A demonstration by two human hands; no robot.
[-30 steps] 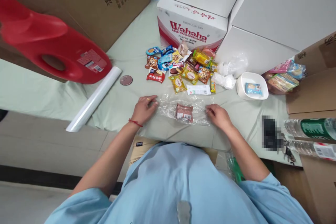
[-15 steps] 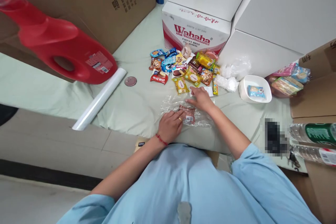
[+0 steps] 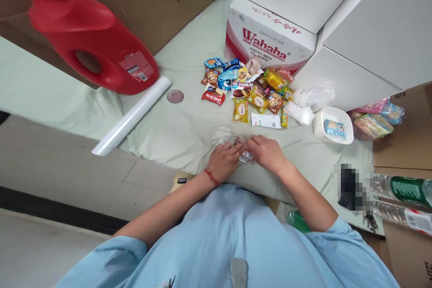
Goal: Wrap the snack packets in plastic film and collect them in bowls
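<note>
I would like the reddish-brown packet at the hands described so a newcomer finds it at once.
Start from the white-and-red Wahaha box at the back, then the pile of wrapped snacks before it. Come nearer, to the left hand with its red bracelet and the right hand. The packet there, reddish-brown and partly covered, lies apart from the pile in crumpled clear film.

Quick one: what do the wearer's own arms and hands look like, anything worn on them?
Both arms have loose, short light-blue sleeves, forearms bare. Left hand: ungloved, thin red bracelet at the wrist, and what looks like a slim ring on one finger. Right hand: ungloved, no bracelet visible. No cables or markings seen on either arm.
</note>
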